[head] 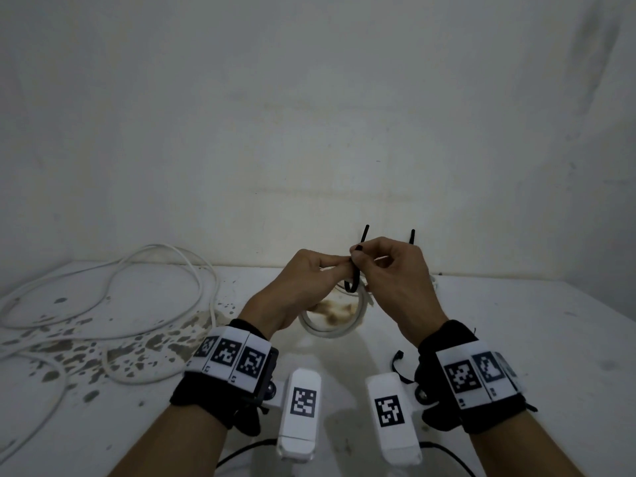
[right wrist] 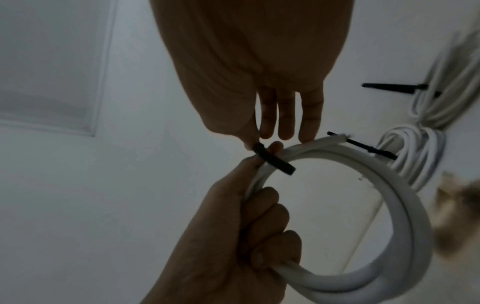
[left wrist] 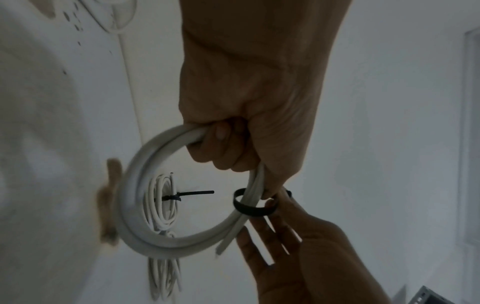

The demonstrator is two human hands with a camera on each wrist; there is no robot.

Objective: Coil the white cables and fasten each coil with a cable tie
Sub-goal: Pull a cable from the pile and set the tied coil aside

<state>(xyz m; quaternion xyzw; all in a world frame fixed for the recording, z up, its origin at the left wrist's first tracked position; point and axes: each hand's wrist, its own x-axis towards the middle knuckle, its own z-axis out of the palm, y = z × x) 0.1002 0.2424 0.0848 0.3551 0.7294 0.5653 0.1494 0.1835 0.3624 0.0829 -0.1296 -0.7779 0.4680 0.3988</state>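
Observation:
My left hand (head: 335,266) grips a thick white cable coil (head: 330,330) above the table, fingers curled round its strands (left wrist: 223,144). A black cable tie (head: 354,280) loops around the coil (left wrist: 135,205) beside that grip. My right hand (head: 359,258) pinches the tie (right wrist: 272,162) between thumb and forefinger, its other fingers straight. One end of the tie (left wrist: 253,211) sticks up above my fingers. The loop stands loose around the coil (right wrist: 413,216).
A long loose white cable (head: 113,287) sprawls over the stained table (head: 516,339) at the left. Thinner tied coils (right wrist: 415,144) with black ties lie behind my hands by the wall. A spare black tie (head: 395,363) rests near my right wrist.

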